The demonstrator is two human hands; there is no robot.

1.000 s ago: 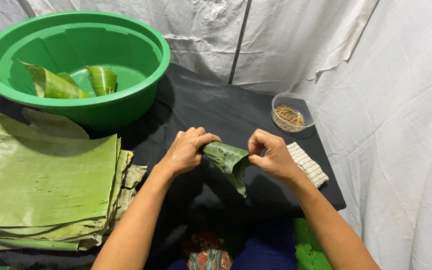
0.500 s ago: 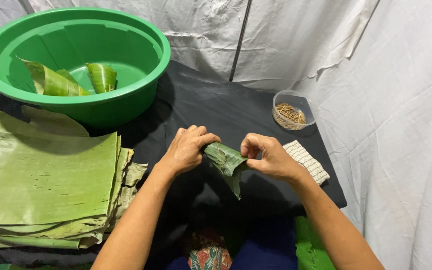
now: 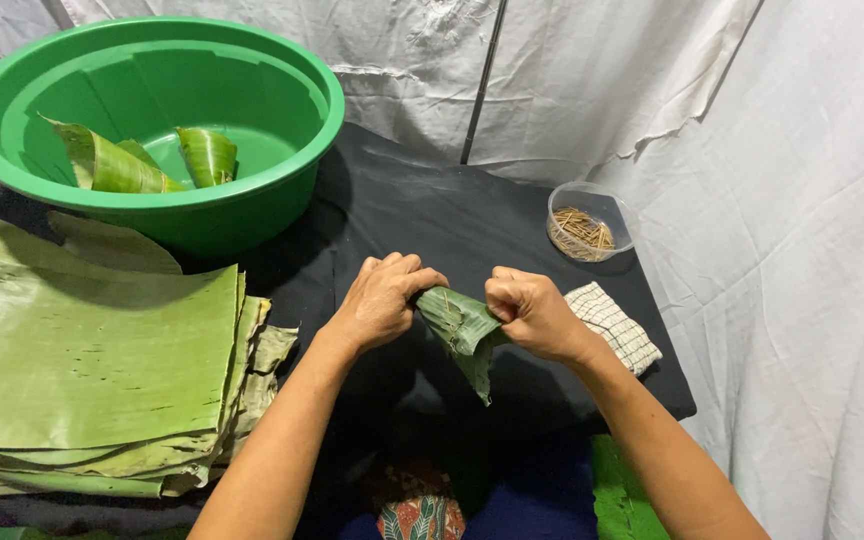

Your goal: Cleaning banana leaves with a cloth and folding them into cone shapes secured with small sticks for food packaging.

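Green banana-leaf parcel (image 3: pixel 460 325) sits pinched between both hands above the table's (image 3: pixel 422 210) near edge: the left hand (image 3: pixel 384 298) closed on its left end, the right hand (image 3: pixel 530 312) closed on its right. A checked cloth (image 3: pixel 614 326) lies just beside the right hand; stacked leaves (image 3: pixel 92 360) fill the left edge.

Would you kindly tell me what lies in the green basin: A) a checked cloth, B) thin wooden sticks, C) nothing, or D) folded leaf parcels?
D: two folded leaf parcels lie inside the green basin, while the sticks sit in a clear tub and the checked cloth lies on the table.
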